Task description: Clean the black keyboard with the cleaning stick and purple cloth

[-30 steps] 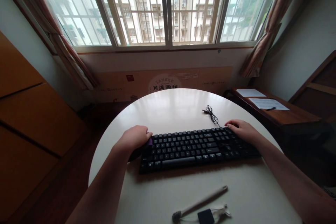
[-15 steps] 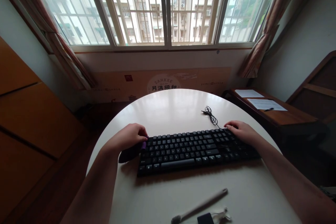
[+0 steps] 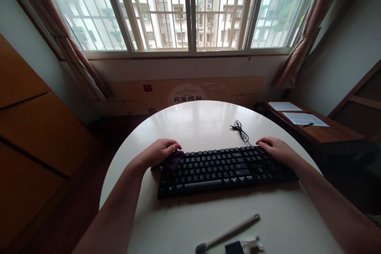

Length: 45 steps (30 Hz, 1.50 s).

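Note:
A black keyboard (image 3: pixel 208 168) lies on the white round table (image 3: pixel 190 127), its coiled cable (image 3: pixel 240 130) behind it. At the keyboard's upper left corner, my left hand (image 3: pixel 162 151) is closed on a dark purple cloth (image 3: pixel 174 161), which rests over the leftmost keys; part of the cloth hangs past the left edge. My right hand (image 3: pixel 272 149) grips the keyboard's far edge near the right end, thumb and fingers bent around it. The undersides of both hands are hidden.
Near the front edge lie a grey brush (image 3: pixel 232 231) with a long handle and a small black-and-clear item (image 3: pixel 235 247), partly cut off. To the right, a wooden desk (image 3: pixel 336 133) carries paper sheets (image 3: pixel 305 119) and a pen (image 3: pixel 308 124).
My left hand has moved right with the cloth, from beside the keyboard's left end onto its leftmost keys. My right hand stays at the far right edge.

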Motion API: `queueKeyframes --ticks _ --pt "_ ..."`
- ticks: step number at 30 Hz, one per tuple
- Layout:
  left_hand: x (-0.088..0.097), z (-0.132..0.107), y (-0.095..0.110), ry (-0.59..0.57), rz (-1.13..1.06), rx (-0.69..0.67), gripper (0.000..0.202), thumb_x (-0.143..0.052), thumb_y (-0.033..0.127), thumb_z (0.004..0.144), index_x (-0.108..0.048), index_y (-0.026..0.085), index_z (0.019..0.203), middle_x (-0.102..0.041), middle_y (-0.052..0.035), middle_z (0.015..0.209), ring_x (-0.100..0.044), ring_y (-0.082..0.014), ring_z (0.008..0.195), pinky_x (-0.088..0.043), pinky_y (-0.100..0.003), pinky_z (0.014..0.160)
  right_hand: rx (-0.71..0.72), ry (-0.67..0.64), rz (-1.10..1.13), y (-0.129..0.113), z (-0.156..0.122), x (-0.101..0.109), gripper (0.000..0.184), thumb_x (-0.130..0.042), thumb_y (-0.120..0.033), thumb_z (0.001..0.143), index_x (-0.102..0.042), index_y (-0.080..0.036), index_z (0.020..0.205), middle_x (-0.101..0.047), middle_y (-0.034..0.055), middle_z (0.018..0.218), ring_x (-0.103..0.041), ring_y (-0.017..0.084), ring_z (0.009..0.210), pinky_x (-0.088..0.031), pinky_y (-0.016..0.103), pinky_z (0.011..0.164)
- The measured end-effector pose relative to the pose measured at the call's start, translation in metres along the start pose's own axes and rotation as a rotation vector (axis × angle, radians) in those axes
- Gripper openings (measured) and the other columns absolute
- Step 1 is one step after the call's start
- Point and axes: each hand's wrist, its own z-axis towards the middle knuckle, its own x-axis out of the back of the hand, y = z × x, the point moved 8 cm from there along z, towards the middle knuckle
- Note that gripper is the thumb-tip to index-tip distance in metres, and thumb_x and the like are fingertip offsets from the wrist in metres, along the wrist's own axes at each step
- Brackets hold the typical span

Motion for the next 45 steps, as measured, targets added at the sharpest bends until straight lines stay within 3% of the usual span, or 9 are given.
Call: queueKeyframes --ticks 9,17,25,32,36,45 --pt "0.0 0.0 -0.013 -0.019 0.074 0.028 0.033 -0.058 0.046 0.075 -0.076 0.023 0.091 -0.073 -0.0039 0.097 -0.064 -0.023 0.089 -0.049 -0.028 0.078 -0.008 0.004 -0.002 0.001 0.0 0.0 0.033 -0.047 -0.042 0.084 -0.071 -0.023 0.097 -0.071 0.0057 0.106 -0.062 0.027 0.102 -0.045 0.036 0.09" --pt "-0.007 0.002 -0.008 -0.085 -0.015 -0.048 0.033 -0.064 0.045 0.073 -0.077 0.024 0.095 -0.074 -0.0025 0.1 -0.064 -0.0231 0.093 -0.049 -0.028 0.084 -0.001 -0.006 -0.008 0.001 0.0 -0.001 0.034 -0.046 -0.043 0.085 -0.07 -0.022 0.098 -0.07 0.0067 0.107 -0.062 0.027 0.103 -0.045 0.037 0.091" --pt "-0.009 0.009 -0.026 -0.078 -0.045 0.056 0.034 -0.068 0.045 0.069 -0.076 0.02 0.089 -0.075 -0.0046 0.092 -0.066 -0.0228 0.084 -0.051 -0.029 0.075 0.004 0.009 -0.003 0.001 -0.001 0.0 0.034 -0.047 -0.043 0.084 -0.071 -0.022 0.097 -0.07 0.0065 0.108 -0.062 0.027 0.103 -0.045 0.037 0.091" --pt "-0.01 0.004 -0.027 -0.154 -0.193 0.006 0.037 -0.066 0.044 0.071 -0.075 0.02 0.098 -0.073 -0.0046 0.102 -0.064 -0.0225 0.095 -0.05 -0.029 0.084 0.002 -0.002 0.007 0.0 -0.001 0.0 0.035 -0.047 -0.045 0.084 -0.071 -0.022 0.097 -0.07 0.0058 0.106 -0.062 0.027 0.102 -0.045 0.036 0.09" --pt "-0.014 0.004 -0.028 -0.2 -0.243 0.037 0.037 -0.066 0.038 0.069 -0.074 0.02 0.101 -0.073 -0.0045 0.1 -0.065 -0.0221 0.091 -0.051 -0.03 0.081 0.003 -0.006 -0.004 0.002 0.0 -0.001 0.035 -0.046 -0.044 0.085 -0.07 -0.022 0.099 -0.07 0.0063 0.107 -0.062 0.027 0.103 -0.045 0.036 0.091" --pt "-0.017 0.008 -0.038 -0.178 -0.251 0.099 0.033 -0.064 0.033 0.07 -0.076 0.02 0.098 -0.075 -0.0036 0.092 -0.067 -0.0207 0.083 -0.052 -0.028 0.073 0.011 -0.014 -0.022 0.002 0.001 -0.002 0.035 -0.045 -0.044 0.086 -0.07 -0.022 0.099 -0.07 0.0064 0.106 -0.062 0.026 0.101 -0.044 0.035 0.09"
